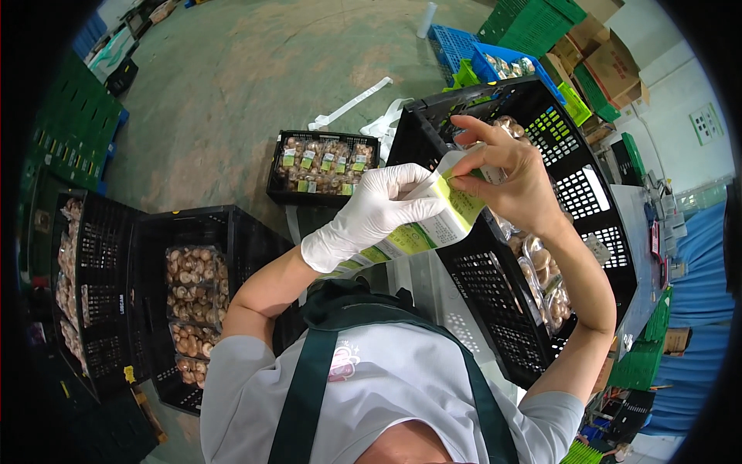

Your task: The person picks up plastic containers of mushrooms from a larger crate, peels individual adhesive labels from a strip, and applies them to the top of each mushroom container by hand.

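Big black crate (pixel 595 224) in front of me, packed mushroom trays (pixel 541 278) inside, with another black crate (pixel 232 240) of them down on my left. Up over it, my gloved left hand (pixel 371 213) grips a strip of green-and-white labels (pixel 433 232), while my bare right hand (pixel 502 174) pinches its top edge.

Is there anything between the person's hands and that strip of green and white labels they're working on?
Nothing visible. The gloved left hand grips the label strip directly, and the bare right hand pinches its top end with the fingertips. The black crate lies behind them.
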A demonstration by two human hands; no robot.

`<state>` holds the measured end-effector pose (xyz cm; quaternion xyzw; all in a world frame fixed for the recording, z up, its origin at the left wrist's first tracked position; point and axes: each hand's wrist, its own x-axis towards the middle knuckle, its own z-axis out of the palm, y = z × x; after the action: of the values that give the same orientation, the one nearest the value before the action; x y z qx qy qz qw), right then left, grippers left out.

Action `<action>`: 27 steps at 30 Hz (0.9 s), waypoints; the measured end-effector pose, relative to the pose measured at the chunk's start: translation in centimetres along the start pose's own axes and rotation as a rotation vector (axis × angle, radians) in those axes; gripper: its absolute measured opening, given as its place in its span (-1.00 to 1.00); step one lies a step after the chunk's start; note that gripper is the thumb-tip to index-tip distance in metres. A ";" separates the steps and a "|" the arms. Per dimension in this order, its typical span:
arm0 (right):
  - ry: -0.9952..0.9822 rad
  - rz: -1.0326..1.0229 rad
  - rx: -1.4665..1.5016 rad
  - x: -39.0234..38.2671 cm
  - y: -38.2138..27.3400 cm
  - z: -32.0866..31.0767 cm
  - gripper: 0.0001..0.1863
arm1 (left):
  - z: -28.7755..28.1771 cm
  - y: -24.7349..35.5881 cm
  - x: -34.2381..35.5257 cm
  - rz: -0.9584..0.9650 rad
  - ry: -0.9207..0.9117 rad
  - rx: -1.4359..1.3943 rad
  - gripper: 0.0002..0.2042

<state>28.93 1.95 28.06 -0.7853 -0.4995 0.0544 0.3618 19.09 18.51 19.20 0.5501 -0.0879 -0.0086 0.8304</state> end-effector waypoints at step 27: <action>-0.048 -0.006 -0.086 0.9 -1.4 -1.3 -0.90 | -0.3 0.1 -0.3 0.024 0.008 0.002 -0.91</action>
<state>28.90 2.31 30.11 -0.7971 -0.5122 0.0507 0.3158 18.79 18.84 19.10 0.5498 -0.0912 0.0038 0.8303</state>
